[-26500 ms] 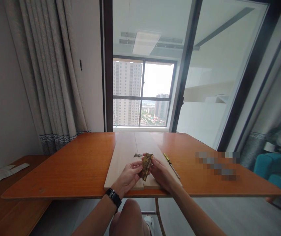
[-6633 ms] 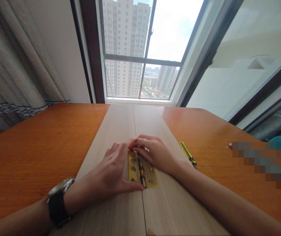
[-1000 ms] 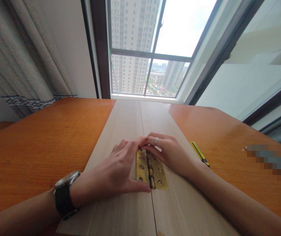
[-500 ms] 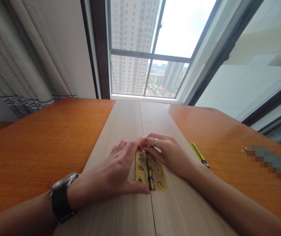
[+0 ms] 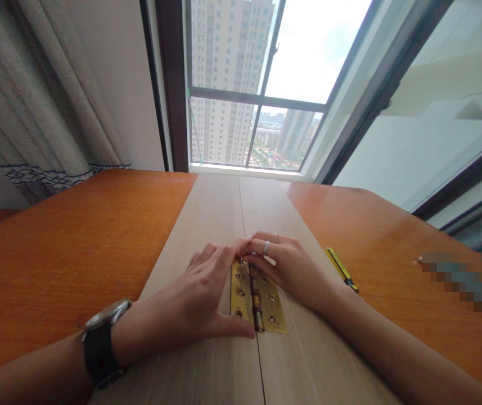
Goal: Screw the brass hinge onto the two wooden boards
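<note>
A brass hinge lies opened flat across the seam between two pale wooden boards. My left hand rests around the hinge's left side, its thumb at the near end and its fingers at the far end. My right hand, with a ring on one finger, is bent over the far end of the hinge. Its thumb and fingertips pinch a small screw near the far left hole. The fingertips of both hands meet there, and the screw is mostly hidden.
A yellow and black tool lies on the orange wooden table, right of the boards. A blurred-out item is at the far right. Beyond the table stand a window and a grey curtain.
Both hands keep nearly the same pose at the hinge. The view has shifted very slightly.
</note>
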`<state>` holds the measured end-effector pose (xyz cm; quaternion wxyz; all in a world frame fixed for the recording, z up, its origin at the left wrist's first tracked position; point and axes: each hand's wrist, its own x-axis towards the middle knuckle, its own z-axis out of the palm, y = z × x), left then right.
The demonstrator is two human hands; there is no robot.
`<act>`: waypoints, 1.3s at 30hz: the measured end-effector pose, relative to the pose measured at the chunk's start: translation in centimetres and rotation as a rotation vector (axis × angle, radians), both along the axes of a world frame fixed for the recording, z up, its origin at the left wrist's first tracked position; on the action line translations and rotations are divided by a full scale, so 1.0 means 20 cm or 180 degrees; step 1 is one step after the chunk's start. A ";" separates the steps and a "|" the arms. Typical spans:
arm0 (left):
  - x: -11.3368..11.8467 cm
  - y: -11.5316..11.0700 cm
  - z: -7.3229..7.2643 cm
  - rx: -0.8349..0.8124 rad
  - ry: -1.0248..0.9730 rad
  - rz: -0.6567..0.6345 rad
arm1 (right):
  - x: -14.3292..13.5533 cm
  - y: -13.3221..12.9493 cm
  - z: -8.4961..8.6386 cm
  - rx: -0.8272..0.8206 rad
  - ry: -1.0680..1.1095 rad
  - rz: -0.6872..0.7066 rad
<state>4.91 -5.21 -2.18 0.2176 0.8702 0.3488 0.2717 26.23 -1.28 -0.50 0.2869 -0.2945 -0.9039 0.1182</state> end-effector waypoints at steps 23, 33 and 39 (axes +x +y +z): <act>0.00 0.00 0.00 -0.0044 0.0036 -0.0032 | 0.01 0.00 -0.01 0.0013 -0.0001 0.0016; -0.01 0.00 -0.01 0.0086 0.0038 -0.0057 | 0.00 0.00 0.00 0.0000 -0.0029 -0.0031; -0.01 0.00 -0.01 0.0134 0.0023 -0.0049 | 0.01 0.00 -0.01 0.0026 -0.0049 -0.0028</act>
